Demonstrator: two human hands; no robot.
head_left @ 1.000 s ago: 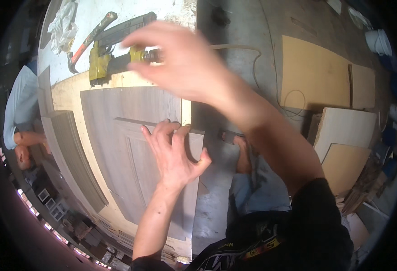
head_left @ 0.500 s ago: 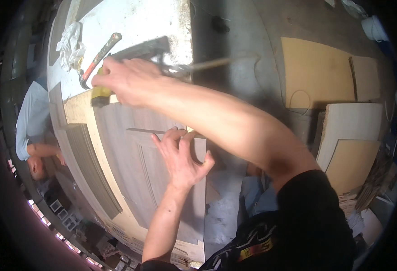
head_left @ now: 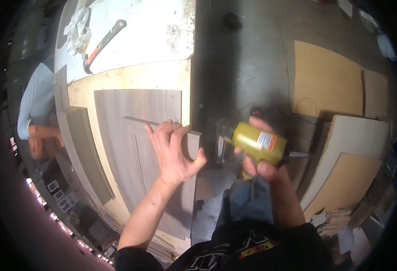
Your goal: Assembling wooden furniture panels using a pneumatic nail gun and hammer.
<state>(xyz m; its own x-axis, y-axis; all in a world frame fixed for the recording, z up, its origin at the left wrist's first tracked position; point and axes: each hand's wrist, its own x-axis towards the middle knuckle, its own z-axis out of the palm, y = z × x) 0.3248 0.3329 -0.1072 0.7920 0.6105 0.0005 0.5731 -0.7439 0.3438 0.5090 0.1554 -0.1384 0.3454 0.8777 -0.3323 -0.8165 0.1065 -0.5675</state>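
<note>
My left hand rests on a grey wood-grain door panel. Its fingers are spread and bent near the panel's far edge, with the thumb held apart to the right. Under that door lies a larger grey wood-grain board. Off the bench's right side, my right hand is closed around a yellow-green air nail gun, slightly smeared by motion. A claw hammer with a black and red handle lies on the white far part of the bench.
Crumpled white plastic sits beside the hammer. Narrow grey strips are stacked along the bench's left side. Past them another person bends over. Tan sheets and leaning boards are on the floor at right.
My right hand has swung from the far part of the bench back to the right with the nail gun, uncovering the hammer. The left hand keeps its place on the door panel.
</note>
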